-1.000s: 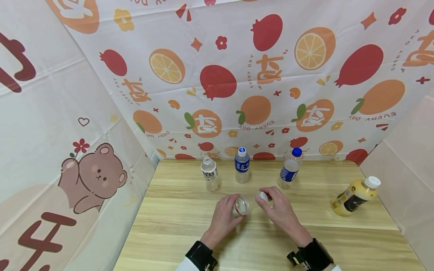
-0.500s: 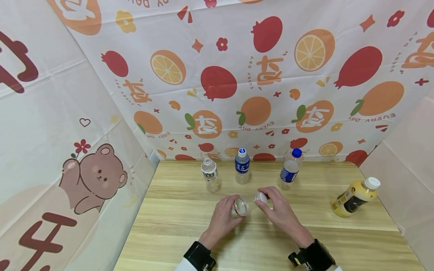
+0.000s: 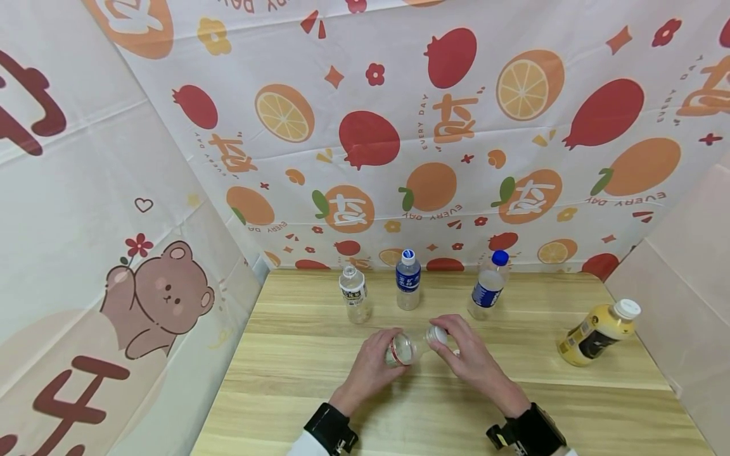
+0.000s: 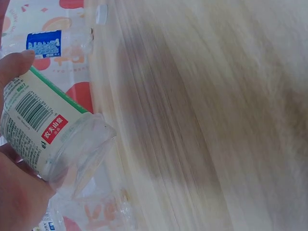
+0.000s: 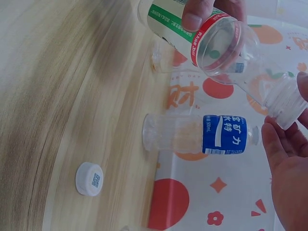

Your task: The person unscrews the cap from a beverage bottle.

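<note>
A clear plastic bottle (image 3: 402,349) with a green, white and red label lies sideways in the air between both hands. My left hand (image 3: 371,364) grips it round the label, near its base; the label (image 4: 41,118) shows in the left wrist view. At the other end, my right hand (image 3: 472,354) pinches the bottle's pale mouth end. The right wrist view shows this end as a clear threaded neck (image 5: 284,98) between thumb and fingers. A white cap (image 5: 89,179) lies on the table below, partly hidden by the right hand in the head view.
Along the back of the wooden table (image 3: 285,380) stand a clear bottle with a black-and-white label (image 3: 355,296), a blue-labelled bottle (image 3: 407,282) and a blue-capped bottle (image 3: 487,288). A yellow bottle with a white cap (image 3: 595,334) stands at the right. Printed cloth hangs behind.
Both hands and the bottle have shifted slightly to the left. A bit of the white cap on the table now shows beside the right hand. The standing bottles keep their places.
</note>
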Motion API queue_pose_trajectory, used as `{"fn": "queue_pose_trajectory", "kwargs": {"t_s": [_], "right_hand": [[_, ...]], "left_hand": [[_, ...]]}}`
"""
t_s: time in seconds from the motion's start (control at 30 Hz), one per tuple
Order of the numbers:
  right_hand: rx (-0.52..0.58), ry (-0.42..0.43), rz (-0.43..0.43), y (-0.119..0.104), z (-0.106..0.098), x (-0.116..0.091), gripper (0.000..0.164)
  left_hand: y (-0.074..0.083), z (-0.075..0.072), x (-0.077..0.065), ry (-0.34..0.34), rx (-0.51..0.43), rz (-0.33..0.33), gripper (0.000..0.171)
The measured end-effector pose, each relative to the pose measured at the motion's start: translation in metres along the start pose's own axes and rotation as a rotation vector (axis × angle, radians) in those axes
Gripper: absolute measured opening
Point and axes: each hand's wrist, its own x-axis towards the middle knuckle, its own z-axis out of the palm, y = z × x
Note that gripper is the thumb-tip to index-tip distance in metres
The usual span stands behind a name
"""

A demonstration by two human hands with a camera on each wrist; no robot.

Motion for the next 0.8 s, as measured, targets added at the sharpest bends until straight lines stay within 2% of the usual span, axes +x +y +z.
{"fn": "queue_pose_trajectory", "kwargs": {"t_s": [0.17,0.27,0.33,0.43,0.5,0.57,0.67,0.8], "right_hand": [[0.012,-0.024,-0.021,0.0011,0.0009,0.0002,0.041],[0.015,-0.034,0.005,0.0017,0.0013,0.0,0.046],[0.013,-0.04,0.067,0.0021,0.0014,0.0,0.051],[0.01,-0.048,0.209,0.0029,0.0018,0.0006,0.06],[0.008,-0.045,0.298,0.003,0.0023,0.0012,0.061],[0.012,-0.034,0.34,0.0036,0.0032,0.0022,0.058],[0.02,-0.014,0.325,0.004,0.0041,0.0032,0.047],[0.013,-0.006,0.251,0.0053,0.0037,0.0018,0.038]], "left_hand": [[-0.0035,0.0004,0.0,-0.002,0.022,0.012,0.076],[-0.003,0.0016,-0.0004,0.013,0.028,0.013,0.076],[-0.0013,0.0021,-0.0003,0.03,0.042,0.015,0.076],[0.0004,0.0031,0.0007,0.061,0.091,0.031,0.078],[0.0009,0.0039,0.001,0.086,0.135,0.052,0.08],[0.0008,0.0047,0.0011,0.108,0.178,0.071,0.081],[0.0003,0.0056,0.0011,0.128,0.214,0.084,0.081],[-0.0005,0.0066,0.0009,0.138,0.22,0.088,0.081]]}}
